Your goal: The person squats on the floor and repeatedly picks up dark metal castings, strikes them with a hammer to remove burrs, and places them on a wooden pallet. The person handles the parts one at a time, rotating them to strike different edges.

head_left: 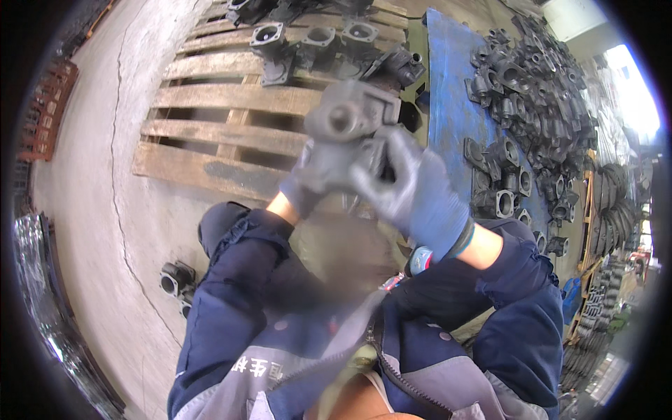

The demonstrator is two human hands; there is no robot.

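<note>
A dark grey metal casting (343,119), with a round boss and a squared flange, is held up in front of me between both gloved hands. Most of my left hand (302,187) is hidden behind its lower left side, with the fingers closed on it. My right hand (420,192), in a blue glove, grips the casting's right side, thumb and fingers curled round its edge. Below the right wrist lies a blue and red object (420,260), too partly covered to name. The casting is slightly smeared by motion.
A wooden pallet (231,96) ahead bears several flanged castings (318,38). To the right, a blue sheet (448,91) lies beside a large heap of similar castings (525,84). More castings (176,280) sit on the concrete floor at left. A reddish-brown crate (49,112) stands far left.
</note>
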